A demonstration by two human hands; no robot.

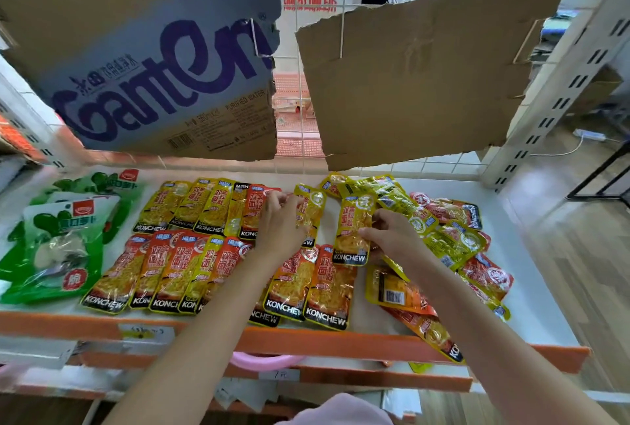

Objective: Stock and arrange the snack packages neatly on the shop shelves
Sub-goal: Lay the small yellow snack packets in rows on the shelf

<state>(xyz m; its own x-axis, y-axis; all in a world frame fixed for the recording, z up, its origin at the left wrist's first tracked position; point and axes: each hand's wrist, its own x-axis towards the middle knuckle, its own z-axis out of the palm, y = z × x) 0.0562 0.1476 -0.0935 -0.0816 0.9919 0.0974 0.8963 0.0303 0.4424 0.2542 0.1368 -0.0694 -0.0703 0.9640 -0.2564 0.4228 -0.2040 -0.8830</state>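
Your right hand (392, 237) has its grip pinched on the edge of a yellow Konchew packet (353, 230), thumb on its face and fingers behind, holding it just above the shelf (531, 271). Your left hand (281, 225) curls its fingertips over the upper part of another yellow packet (310, 211) standing at the right end of the back row (208, 208), pinching it there.

These are thin, glossy foil pouches. I'd judge them light, floppy and slick against each other, so take each by a sealed edge or corner, not the soft middle, and lay it flat; it will likely slide if nudged.

Count: the back row shows about five overlapped packets plus the one under your left hand. The front row (218, 274) holds roughly nine, mostly orange. To your right lies a loose heap (453, 237) of mixed yellow and orange packets, perhaps ten; overlap hides the exact number. At the far left sit about three green pouches (58, 237). Two cardboard sheets (416, 73) hang behind.
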